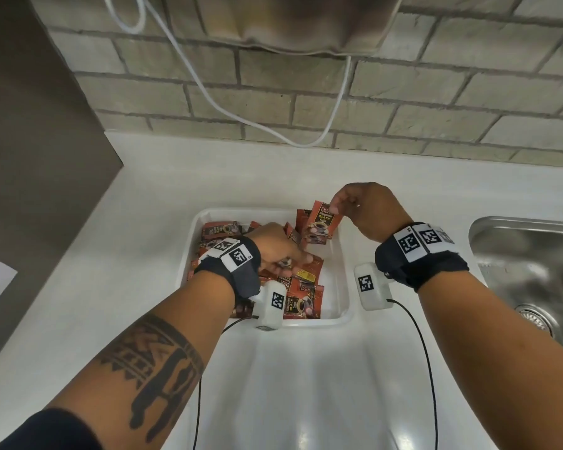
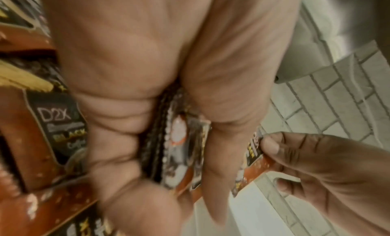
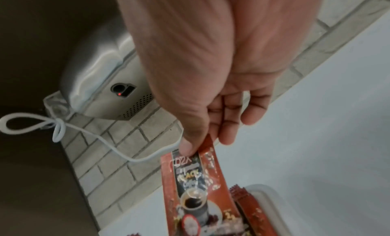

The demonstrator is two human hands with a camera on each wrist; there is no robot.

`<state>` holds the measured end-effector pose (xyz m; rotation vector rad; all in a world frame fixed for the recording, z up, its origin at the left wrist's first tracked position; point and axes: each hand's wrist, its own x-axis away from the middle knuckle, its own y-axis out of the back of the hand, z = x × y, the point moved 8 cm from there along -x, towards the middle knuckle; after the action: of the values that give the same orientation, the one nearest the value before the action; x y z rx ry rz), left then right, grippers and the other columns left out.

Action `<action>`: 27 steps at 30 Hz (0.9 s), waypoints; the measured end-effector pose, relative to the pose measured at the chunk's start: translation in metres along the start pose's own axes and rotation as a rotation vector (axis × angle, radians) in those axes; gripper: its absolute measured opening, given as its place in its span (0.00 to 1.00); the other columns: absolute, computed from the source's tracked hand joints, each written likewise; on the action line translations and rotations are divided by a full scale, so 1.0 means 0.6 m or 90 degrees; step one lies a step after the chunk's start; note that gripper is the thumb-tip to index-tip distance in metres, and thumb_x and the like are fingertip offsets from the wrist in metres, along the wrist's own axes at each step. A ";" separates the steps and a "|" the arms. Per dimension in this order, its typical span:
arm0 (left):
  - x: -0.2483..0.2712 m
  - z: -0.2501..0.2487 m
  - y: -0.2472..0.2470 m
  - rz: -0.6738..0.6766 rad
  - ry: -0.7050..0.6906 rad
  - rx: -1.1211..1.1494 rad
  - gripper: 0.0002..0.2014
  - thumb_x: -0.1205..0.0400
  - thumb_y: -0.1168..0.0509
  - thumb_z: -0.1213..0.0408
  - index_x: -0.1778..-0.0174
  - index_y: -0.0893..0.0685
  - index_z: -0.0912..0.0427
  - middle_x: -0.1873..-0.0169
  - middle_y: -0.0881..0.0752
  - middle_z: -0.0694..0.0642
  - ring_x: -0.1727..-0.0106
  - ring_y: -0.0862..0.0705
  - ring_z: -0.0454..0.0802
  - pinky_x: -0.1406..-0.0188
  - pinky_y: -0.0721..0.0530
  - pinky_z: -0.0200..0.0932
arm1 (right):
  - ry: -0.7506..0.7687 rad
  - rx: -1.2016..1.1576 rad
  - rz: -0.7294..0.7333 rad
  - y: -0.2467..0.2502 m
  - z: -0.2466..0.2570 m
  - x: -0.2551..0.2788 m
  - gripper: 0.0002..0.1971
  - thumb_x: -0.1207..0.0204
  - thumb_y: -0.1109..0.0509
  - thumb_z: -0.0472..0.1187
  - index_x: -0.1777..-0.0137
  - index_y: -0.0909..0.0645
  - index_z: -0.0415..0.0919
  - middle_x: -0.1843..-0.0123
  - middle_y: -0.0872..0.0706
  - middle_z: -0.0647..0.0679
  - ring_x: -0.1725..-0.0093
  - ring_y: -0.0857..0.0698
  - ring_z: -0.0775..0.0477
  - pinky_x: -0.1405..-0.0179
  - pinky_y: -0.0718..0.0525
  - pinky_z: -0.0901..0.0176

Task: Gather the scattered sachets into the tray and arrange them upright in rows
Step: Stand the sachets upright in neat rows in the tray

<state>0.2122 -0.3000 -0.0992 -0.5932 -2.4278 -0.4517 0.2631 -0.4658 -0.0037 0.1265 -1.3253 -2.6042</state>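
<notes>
Red sachet (image 1: 320, 221) below right-hand grip (image 1: 368, 211)

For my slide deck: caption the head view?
Right hand pinches a sachet upright over the tray; left hand grips others.

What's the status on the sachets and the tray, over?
Right hand pinches a coffee sachet upright at the white tray's far end. Left hand grips sachets inside the tray. Loose sachets still lie flat. Nothing in the way.
</notes>
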 end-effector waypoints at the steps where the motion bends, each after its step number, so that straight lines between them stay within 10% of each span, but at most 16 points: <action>1: 0.005 0.005 -0.008 0.033 0.029 -0.022 0.10 0.23 0.20 0.64 0.53 0.11 0.66 0.61 0.10 0.61 0.59 0.12 0.53 0.55 0.08 0.47 | 0.009 0.030 -0.008 0.000 -0.002 -0.001 0.05 0.19 0.28 0.40 0.55 0.11 0.46 0.59 0.15 0.56 0.59 0.20 0.58 0.63 0.29 0.73; 7: -0.009 0.006 -0.061 0.120 0.054 -0.083 0.19 0.20 0.23 0.56 0.41 0.13 0.67 0.59 0.11 0.58 0.64 0.13 0.51 0.66 0.14 0.41 | 0.002 0.090 -0.013 -0.033 -0.011 -0.009 0.07 0.23 0.26 0.42 0.62 0.12 0.53 0.53 0.22 0.52 0.53 0.21 0.52 0.54 0.26 0.60; 19: -0.042 -0.010 -0.064 0.073 0.029 -0.073 0.13 0.17 0.28 0.57 0.60 0.14 0.64 0.70 0.13 0.56 0.71 0.15 0.47 0.70 0.18 0.39 | -0.058 0.127 0.025 -0.074 -0.031 -0.028 0.16 0.22 0.28 0.44 0.70 0.20 0.63 0.52 0.20 0.52 0.51 0.18 0.49 0.57 0.23 0.58; 27: -0.042 -0.009 -0.061 0.072 0.043 -0.072 0.14 0.17 0.27 0.55 0.61 0.13 0.64 0.70 0.13 0.57 0.69 0.16 0.48 0.69 0.18 0.38 | -0.047 0.104 0.019 -0.070 -0.031 -0.023 0.02 0.24 0.24 0.45 0.54 0.12 0.53 0.49 0.20 0.51 0.50 0.18 0.50 0.49 0.17 0.54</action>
<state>0.2143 -0.3412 -0.1168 -0.7476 -2.3027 -0.5558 0.2731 -0.4534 -0.0490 0.0360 -1.5534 -2.4958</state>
